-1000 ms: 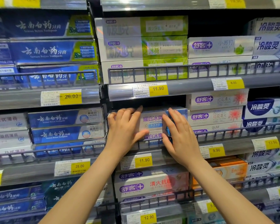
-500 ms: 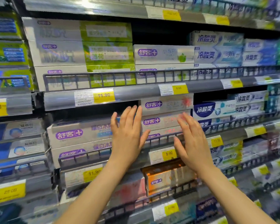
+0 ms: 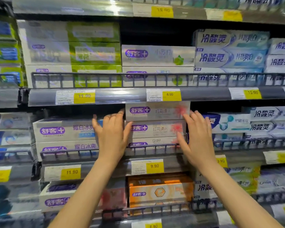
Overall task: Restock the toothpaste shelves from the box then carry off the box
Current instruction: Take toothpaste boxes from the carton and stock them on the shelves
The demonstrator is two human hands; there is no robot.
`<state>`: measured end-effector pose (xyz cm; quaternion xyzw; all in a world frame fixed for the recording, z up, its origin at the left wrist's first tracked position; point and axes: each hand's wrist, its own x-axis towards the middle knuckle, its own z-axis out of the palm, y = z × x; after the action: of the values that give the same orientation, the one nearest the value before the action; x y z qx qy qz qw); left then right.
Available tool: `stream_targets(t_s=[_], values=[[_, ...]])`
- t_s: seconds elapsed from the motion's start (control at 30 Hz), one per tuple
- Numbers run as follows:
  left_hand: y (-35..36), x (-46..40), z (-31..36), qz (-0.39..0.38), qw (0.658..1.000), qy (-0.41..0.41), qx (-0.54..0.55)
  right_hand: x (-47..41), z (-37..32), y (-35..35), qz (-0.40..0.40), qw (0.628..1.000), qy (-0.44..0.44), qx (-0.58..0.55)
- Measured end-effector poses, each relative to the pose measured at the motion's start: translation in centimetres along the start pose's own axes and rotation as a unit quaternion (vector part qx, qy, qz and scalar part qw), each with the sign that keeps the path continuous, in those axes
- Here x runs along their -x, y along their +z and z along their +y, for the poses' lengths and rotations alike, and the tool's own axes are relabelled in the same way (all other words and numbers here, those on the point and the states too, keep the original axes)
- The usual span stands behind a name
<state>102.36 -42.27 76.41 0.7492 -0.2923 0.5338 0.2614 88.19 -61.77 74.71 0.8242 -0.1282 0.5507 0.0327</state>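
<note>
A stack of three white toothpaste boxes with purple logos and red flower marks point(image 3: 156, 129) sits on the middle shelf behind a grey wire rail point(image 3: 153, 146). My left hand point(image 3: 111, 135) lies flat against the stack's left end, fingers up and together. My right hand point(image 3: 197, 137) presses flat on the stack's right end. Neither hand grips a box. The supply box is out of view.
White and blue toothpaste boxes point(image 3: 64, 132) lie left of the stack, blue and white ones point(image 3: 230, 122) to the right. An orange box point(image 3: 160, 193) sits on the shelf below. Yellow price tags point(image 3: 155, 166) line the shelf edges. Above, a dark gap point(image 3: 155, 33) tops two white boxes.
The view has swung right. Both hands moved from the white and blue boxes to the red-flower stack and now bracket its two ends.
</note>
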Motion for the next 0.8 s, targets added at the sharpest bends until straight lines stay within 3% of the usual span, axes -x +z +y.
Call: stream_targets(t_s=[0.8], values=[[0.8, 0.0, 0.5, 0.054, 0.998, -0.026, 0.019, -0.3, 0.3, 1.2, 0.037, 0.999, -0.03, -0.018]])
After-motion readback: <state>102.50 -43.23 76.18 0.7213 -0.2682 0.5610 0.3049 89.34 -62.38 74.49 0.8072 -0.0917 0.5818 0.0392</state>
